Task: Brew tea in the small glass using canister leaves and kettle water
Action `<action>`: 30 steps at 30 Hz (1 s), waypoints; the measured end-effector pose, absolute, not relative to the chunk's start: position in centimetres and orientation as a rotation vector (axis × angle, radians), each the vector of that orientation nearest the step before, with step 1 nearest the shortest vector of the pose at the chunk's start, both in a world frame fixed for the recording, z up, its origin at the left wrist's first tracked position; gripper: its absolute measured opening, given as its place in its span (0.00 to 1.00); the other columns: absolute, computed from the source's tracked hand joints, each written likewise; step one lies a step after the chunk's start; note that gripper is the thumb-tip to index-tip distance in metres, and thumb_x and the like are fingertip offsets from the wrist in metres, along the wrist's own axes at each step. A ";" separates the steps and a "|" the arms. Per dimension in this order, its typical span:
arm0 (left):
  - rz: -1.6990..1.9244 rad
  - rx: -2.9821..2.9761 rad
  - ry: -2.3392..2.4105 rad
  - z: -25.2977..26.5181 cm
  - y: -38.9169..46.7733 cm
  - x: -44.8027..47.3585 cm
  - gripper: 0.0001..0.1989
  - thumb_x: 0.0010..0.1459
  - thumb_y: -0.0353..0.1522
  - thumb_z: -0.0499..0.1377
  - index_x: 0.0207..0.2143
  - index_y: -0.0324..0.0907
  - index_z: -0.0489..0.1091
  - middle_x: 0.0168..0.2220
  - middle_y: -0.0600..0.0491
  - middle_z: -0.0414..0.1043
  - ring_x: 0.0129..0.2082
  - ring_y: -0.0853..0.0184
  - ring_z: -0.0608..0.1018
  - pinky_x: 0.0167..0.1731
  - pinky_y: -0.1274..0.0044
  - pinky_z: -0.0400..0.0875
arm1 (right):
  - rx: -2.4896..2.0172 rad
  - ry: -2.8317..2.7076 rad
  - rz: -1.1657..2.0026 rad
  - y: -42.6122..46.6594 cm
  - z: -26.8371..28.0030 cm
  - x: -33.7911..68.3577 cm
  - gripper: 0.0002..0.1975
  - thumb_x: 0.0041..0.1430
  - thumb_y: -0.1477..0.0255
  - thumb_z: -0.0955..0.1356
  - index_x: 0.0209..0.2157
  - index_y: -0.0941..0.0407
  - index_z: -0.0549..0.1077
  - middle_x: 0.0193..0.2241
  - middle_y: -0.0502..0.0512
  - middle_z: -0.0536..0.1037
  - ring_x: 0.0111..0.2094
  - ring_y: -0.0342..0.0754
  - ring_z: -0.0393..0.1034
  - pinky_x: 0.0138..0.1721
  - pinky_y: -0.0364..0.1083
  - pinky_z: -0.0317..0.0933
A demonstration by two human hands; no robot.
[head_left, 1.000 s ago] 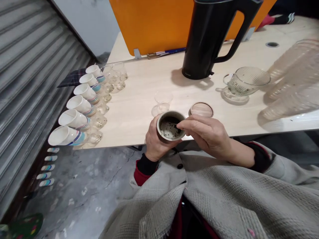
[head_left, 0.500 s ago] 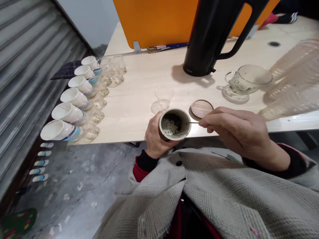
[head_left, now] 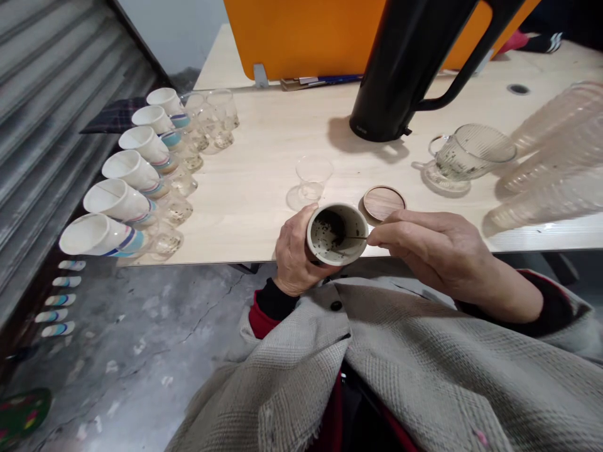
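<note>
My left hand (head_left: 298, 254) is wrapped round a cream-lined jar (head_left: 357, 220), tilted so its mouth faces me. Dark loose tea leaves (head_left: 330, 225) lie inside and cling to its wall. Between the fingertips of my right hand (head_left: 433, 251) is a thin brass-coloured utensil handle (head_left: 357, 237), reaching over the rim into the jar; its far end is hidden among the leaves. A round wooden lid (head_left: 384, 203) lies on the table just beyond the jar. Behind the jar stands a clear plastic cup (head_left: 313, 176).
Paper cups (head_left: 125, 199) and clear cups with leaf bits (head_left: 176, 207) line the table's left side. A black kettle (head_left: 391, 81) stands at the back, before an orange divider (head_left: 301, 37). On the right are a glass cup with leaves (head_left: 475, 154) and stacked plastic cups (head_left: 551, 182).
The jar and both hands sit slightly further right in view, and the right fingertips are closer to the rim. The utensil reaches deeper into the jar. The view has shifted a little.
</note>
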State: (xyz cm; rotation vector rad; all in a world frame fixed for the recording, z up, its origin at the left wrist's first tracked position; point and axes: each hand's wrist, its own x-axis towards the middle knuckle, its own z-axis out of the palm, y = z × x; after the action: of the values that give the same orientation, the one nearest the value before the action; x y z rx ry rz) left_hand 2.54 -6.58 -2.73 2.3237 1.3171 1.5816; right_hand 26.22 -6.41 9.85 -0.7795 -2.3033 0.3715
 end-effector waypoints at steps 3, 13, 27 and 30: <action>1.585 2.351 1.321 -2.8 -6.5 2.5 0.53 0.54 0.52 0.72 0.73 0.45 0.49 0.65 0.40 0.71 0.63 0.48 0.77 0.62 0.56 0.76 | -0.666 -2.379 0.337 -5.9 10.8 25.8 0.10 0.73 0.79 0.63 0.44 0.53 0.75 0.30 0.51 0.73 0.29 0.45 0.66 0.31 0.46 0.61; 1.599 2.346 1.323 -2.1 -6.7 2.6 0.54 0.52 0.51 0.73 0.72 0.47 0.50 0.64 0.40 0.72 0.62 0.48 0.78 0.60 0.56 0.77 | -1.022 -1.749 0.918 -5.1 9.6 24.8 0.09 0.73 0.65 0.68 0.38 0.52 0.78 0.25 0.49 0.74 0.20 0.41 0.65 0.20 0.44 0.59; 1.564 2.089 1.402 -1.8 -6.6 2.8 0.51 0.50 0.53 0.74 0.69 0.45 0.57 0.61 0.42 0.73 0.60 0.51 0.79 0.59 0.59 0.77 | -1.107 -0.986 1.274 -1.9 7.7 25.0 0.06 0.64 0.70 0.71 0.32 0.55 0.76 0.22 0.46 0.71 0.19 0.37 0.64 0.19 0.37 0.64; 1.553 2.055 1.415 -1.8 -6.6 2.7 0.52 0.49 0.53 0.75 0.69 0.46 0.57 0.61 0.43 0.74 0.60 0.51 0.79 0.59 0.59 0.77 | -1.095 -0.983 1.216 -1.4 8.1 25.4 0.06 0.65 0.69 0.72 0.33 0.55 0.76 0.24 0.46 0.72 0.19 0.37 0.65 0.19 0.37 0.64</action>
State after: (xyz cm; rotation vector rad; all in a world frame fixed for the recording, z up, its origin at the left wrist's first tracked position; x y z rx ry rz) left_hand 2.74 -6.61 -1.78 2.0551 1.4153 1.5535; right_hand 25.41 -1.41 8.05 -1.0954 -0.9827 1.2164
